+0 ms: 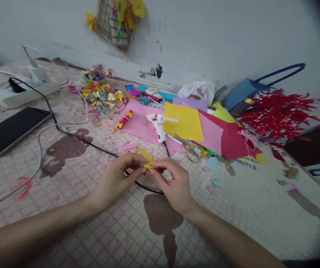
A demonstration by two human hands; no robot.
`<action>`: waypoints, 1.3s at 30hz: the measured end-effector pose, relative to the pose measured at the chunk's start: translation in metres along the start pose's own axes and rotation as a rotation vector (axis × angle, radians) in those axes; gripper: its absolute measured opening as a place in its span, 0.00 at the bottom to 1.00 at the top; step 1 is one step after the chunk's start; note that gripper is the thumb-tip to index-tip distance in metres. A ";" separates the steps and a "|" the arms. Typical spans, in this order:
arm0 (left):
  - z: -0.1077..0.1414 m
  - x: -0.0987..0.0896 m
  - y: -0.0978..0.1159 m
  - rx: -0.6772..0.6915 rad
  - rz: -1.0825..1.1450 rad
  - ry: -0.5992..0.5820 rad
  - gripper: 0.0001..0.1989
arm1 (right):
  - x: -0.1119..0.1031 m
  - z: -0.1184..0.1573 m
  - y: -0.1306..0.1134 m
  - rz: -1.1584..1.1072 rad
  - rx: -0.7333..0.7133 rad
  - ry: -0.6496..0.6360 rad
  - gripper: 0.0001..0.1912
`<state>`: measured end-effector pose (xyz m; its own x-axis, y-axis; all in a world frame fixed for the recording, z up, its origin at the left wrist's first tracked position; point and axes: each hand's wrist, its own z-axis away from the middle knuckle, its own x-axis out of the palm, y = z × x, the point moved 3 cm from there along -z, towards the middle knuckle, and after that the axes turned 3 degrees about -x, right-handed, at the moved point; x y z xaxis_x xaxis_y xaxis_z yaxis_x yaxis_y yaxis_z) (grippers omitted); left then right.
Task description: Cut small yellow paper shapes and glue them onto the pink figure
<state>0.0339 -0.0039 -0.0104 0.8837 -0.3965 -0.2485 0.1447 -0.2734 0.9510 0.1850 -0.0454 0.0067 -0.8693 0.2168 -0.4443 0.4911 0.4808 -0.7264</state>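
A small yellow piece (pixel 148 166) is pinched between the fingertips of both hands above the patterned table cover. My left hand (pixel 120 178) grips its left end with thumb and forefinger. At its right end, the thumb and forefinger of my right hand (pixel 174 181) are closed on it. Just beyond the fingers lies a larger yellow scrap (pixel 145 153). A white glue gun (pixel 158 125) rests on pink and yellow sheets behind the hands. Left of it is a small red roll (pixel 124 119) with yellow butterfly-like shapes on it.
Scissors (pixel 192 149) lie right of the glue gun, near stacked colored sheets (pixel 184 121). Paper cutouts (pixel 101 97) are heaped at the back left. A phone (pixel 13 130), a power strip (pixel 24 93) and cables occupy the left. Red fringed strands (pixel 277 113) are at the right.
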 end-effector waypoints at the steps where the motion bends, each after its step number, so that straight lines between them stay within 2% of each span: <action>1: 0.000 0.000 0.000 0.000 0.003 0.000 0.06 | 0.000 0.000 0.001 -0.008 0.012 0.002 0.06; 7: -0.001 0.000 0.003 0.001 0.011 -0.013 0.05 | 0.003 0.003 0.006 -0.139 0.128 -0.035 0.11; 17: 0.000 0.000 0.002 0.027 -0.040 0.024 0.07 | 0.001 0.001 0.000 0.018 0.003 0.009 0.07; 28: 0.000 -0.002 0.004 0.039 -0.111 0.038 0.05 | 0.001 0.001 0.000 0.075 -0.002 -0.018 0.06; 39: 0.000 -0.001 0.005 0.041 -0.120 0.016 0.06 | 0.000 0.001 -0.001 0.102 -0.067 -0.025 0.07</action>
<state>0.0336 -0.0051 -0.0054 0.8684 -0.3444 -0.3568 0.2319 -0.3540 0.9060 0.1846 -0.0470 0.0072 -0.8132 0.2465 -0.5272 0.5710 0.5132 -0.6407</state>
